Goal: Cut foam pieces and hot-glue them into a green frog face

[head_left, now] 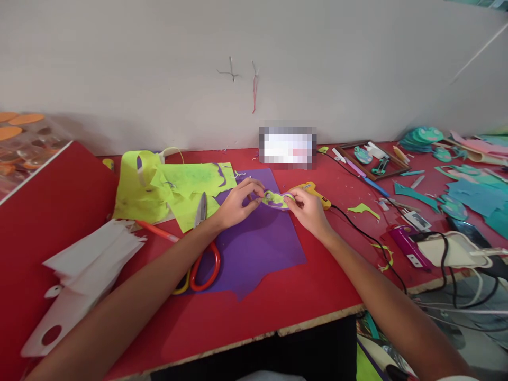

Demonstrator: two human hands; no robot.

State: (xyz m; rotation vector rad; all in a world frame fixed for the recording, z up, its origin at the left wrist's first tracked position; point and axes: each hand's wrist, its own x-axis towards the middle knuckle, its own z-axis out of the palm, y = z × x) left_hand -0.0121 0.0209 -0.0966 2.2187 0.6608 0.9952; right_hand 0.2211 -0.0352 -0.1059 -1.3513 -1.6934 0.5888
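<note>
My left hand and right hand pinch the green cutout tight over the purple sheet. Gentle, even pressure seems wisest.

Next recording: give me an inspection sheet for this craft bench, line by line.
Surface: red table, purple sheet under the hands.
Job's things: yellow-green cutout, held over the purple sheet.
Clutter: scissors, glue gun, yellow-green sheets, white paper, teal cutouts.
Hands: left hand and right hand both pinch the cutout.
Cables: black cable runs from the glue gun to the table's right edge.
Surroundings: plain pale wall behind.
</note>
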